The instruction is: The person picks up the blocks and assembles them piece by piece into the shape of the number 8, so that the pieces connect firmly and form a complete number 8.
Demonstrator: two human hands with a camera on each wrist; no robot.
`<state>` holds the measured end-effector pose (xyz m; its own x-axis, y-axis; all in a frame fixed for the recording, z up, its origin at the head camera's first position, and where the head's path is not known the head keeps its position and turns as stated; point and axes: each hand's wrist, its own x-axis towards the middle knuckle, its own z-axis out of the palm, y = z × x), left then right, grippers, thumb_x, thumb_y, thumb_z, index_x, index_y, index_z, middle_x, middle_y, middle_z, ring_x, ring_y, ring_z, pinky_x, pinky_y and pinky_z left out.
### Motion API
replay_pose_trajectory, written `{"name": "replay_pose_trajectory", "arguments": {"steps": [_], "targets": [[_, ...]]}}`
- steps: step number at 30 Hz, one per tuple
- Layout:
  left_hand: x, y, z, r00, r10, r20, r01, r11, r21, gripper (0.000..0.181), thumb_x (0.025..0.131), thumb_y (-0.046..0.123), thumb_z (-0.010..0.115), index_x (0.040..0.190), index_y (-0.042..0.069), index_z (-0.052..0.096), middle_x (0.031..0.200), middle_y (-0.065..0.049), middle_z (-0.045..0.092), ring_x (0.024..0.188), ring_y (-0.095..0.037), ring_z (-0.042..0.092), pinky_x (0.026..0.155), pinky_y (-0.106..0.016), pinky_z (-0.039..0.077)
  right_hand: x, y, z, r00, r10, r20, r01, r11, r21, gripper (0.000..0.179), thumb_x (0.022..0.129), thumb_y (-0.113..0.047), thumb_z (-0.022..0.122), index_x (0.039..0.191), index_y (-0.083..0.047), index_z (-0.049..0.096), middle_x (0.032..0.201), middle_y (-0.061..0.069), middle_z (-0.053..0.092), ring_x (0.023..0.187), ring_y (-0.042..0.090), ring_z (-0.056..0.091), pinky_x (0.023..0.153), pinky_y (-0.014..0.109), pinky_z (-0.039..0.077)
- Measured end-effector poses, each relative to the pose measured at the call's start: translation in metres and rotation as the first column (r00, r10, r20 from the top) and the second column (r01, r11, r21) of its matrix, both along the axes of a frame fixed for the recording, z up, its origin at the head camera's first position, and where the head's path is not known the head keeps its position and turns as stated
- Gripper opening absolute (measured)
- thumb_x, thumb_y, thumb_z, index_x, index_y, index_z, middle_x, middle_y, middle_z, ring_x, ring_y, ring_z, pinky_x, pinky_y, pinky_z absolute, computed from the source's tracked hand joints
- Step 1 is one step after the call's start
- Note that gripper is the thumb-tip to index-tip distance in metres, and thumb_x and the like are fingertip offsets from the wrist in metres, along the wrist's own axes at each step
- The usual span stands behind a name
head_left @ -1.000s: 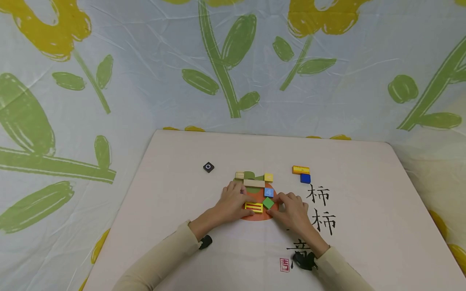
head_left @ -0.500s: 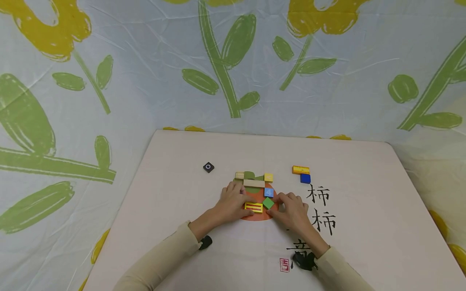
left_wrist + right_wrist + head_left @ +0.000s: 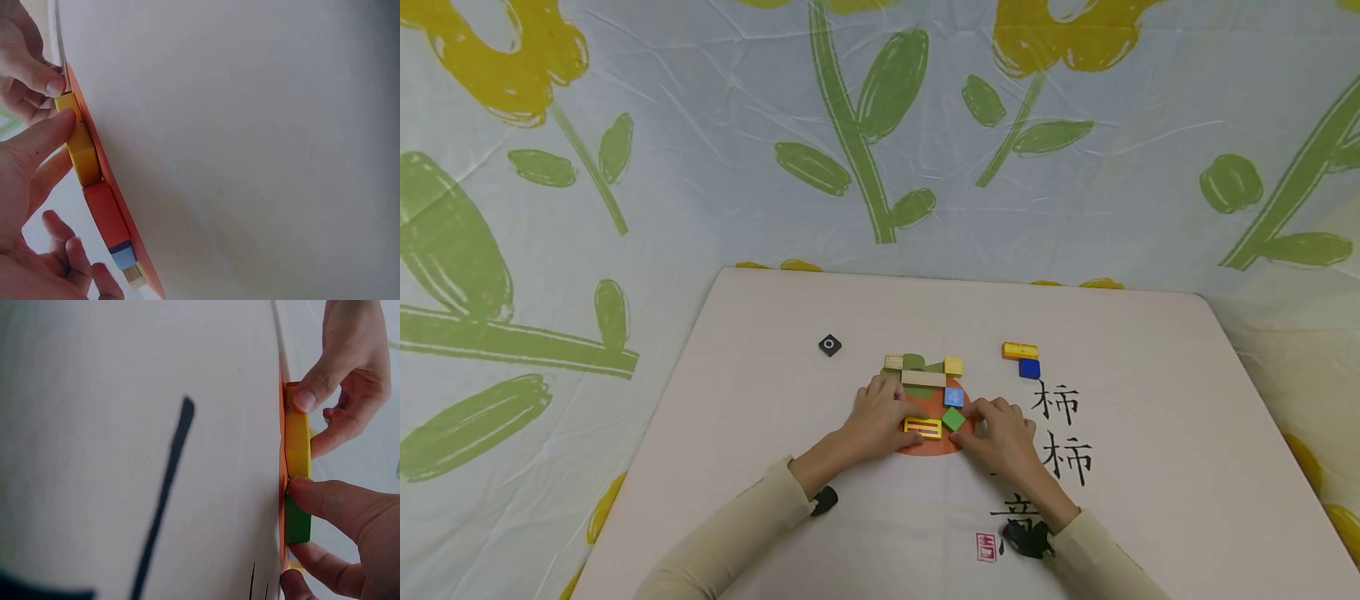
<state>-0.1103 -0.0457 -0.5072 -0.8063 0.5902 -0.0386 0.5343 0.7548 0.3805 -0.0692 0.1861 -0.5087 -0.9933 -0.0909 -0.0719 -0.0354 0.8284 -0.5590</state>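
A long yellow block (image 3: 922, 429), red stripes on top, lies flat between thumb and finger of the left hand (image 3: 877, 419); just beside it, a smaller green block (image 3: 953, 419) – turned cornerwise – is pinched by the right hand (image 3: 1004, 435).

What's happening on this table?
A person is handling blocks on an orange printed shape. Their left hand pinches a yellow block with red stripes; their right hand pinches a green block set at an angle beside it. A blue block marked 4 and a pale wooden bar sit just beyond. Apart from the group lie a black block, a yellow-orange block and a dark blue block.
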Motion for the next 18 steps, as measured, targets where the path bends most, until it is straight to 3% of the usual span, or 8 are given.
{"name": "replay_pose_trajectory", "arguments": {"steps": [10, 15, 18], "targets": [[0.004, 0.001, 0.0, 0.997, -0.007, -0.073, 0.004, 0.999, -0.047, 0.033, 0.087, 0.049, 0.075, 0.117, 0.037, 0.076, 0.09, 0.005, 0.045, 0.093, -0.018, 0.037, 0.072, -0.035, 0.031, 0.0, 0.007, 0.001, 1.0, 0.006, 0.017, -0.006, 0.999, -0.038, 0.037, 0.085, -0.038, 0.081, 0.111, -0.013, 0.071, 0.106, 0.008, 0.06, 0.095, 0.028, 0.05, 0.079, 0.051, 0.032], [0.005, 0.001, -0.001, 0.998, 0.01, -0.065, -0.014, 0.998, -0.058, 0.034, 0.087, 0.05, 0.075, 0.118, 0.038, 0.075, 0.089, 0.006, 0.045, 0.092, -0.018, 0.037, 0.069, -0.034, 0.03, -0.003, 0.02, 0.001, 0.997, 0.019, -0.08, -0.032, 0.986, -0.162, 0.029, 0.087, -0.023, 0.081, 0.108, -0.006, 0.072, 0.099, 0.008, 0.062, 0.09, 0.025, 0.056, 0.077, 0.045, 0.044], [0.006, 0.0, 0.0, 0.998, 0.024, -0.058, -0.027, 0.998, -0.062, 0.034, 0.086, 0.05, 0.075, 0.119, 0.039, 0.075, 0.092, 0.004, 0.046, 0.095, -0.018, 0.038, 0.07, -0.035, 0.031, -0.009, 0.031, 0.005, 0.99, -0.013, -0.143, -0.019, 0.976, -0.218, 0.026, 0.088, -0.017, 0.079, 0.108, -0.002, 0.071, 0.098, 0.011, 0.063, 0.09, 0.027, 0.058, 0.075, 0.042, 0.048]]}}
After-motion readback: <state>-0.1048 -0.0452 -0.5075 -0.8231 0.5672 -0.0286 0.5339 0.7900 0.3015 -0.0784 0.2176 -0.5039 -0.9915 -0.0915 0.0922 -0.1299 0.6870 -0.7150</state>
